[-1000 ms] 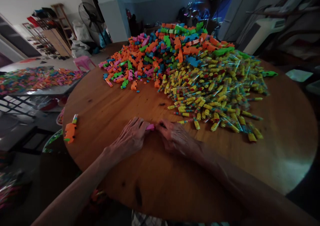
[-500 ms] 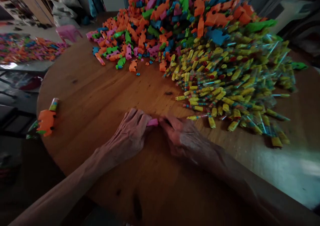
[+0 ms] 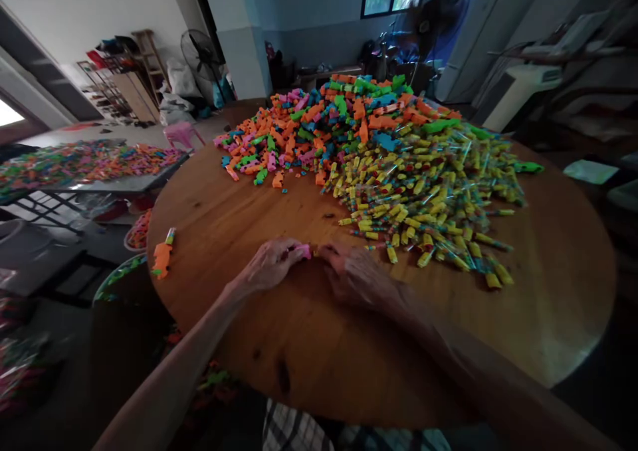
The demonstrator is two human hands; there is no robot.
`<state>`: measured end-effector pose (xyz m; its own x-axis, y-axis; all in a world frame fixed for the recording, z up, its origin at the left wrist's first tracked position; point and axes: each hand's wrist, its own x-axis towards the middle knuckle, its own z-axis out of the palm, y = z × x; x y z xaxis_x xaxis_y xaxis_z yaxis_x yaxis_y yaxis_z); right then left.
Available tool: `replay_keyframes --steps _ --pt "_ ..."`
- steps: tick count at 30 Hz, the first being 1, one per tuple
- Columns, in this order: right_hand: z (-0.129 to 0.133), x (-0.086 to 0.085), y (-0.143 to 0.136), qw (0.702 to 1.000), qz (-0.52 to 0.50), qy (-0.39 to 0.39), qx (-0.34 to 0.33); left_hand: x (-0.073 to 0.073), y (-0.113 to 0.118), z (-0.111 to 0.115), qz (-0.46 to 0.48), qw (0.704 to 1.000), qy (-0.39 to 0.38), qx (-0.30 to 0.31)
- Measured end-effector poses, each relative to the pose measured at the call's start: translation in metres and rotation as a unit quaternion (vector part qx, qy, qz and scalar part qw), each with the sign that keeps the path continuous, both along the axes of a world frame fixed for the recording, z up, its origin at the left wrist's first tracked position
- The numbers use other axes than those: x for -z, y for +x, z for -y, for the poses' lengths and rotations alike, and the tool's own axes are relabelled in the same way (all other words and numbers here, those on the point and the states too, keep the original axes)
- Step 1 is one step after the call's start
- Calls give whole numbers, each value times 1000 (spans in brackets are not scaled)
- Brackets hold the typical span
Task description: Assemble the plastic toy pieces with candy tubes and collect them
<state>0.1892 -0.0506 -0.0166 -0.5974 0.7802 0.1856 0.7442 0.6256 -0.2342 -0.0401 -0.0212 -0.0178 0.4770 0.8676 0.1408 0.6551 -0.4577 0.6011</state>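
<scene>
Close together over the near middle of the round wooden table (image 3: 239, 218) are both my hands. My left hand (image 3: 269, 265) pinches a small pink plastic toy (image 3: 305, 251), which pokes out past the fingertips to the right. My right hand (image 3: 353, 271) has its fingers closed just beside the toy. A small yellow end (image 3: 316, 252) shows at its fingertips, probably of a yellow-wrapped tube; most of it is hidden. Right of my hands spreads a heap of yellow-wrapped tubes (image 3: 423, 192) in clear film. Behind lies a pile of orange, green, pink and blue plastic toys (image 3: 299, 132).
An orange toy with a tube in it (image 3: 162, 258) lies at the table's left edge. A side table with more toys (image 3: 90, 165) stands at the left, near a pink stool (image 3: 182, 133). Fans (image 3: 202, 56) stand at the back.
The head view has tilted up, so more of the room shows. My hands stay together, and a yellow end now shows at my right fingertips beside the pink toy.
</scene>
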Motion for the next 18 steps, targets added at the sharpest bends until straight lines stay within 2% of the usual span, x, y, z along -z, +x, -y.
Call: replay_keyframes --steps 4,7,12,15,18 --pt "0 2 6 999 -42 3 -13 -6 3 0 15 999 -39 -12" --pt "3 0 6 999 -49 9 3 -7 7 1 31 998 -52 -24" --pt "7 -12 6 999 -25 34 27 -8 6 11 44 998 -26 -41" --pt "4 -19 17 997 16 30 66 -12 -13 30 33 995 15 -89" --pt "-2 -11 37 992 46 20 114 -12 -50 60 25 979 91 -182"
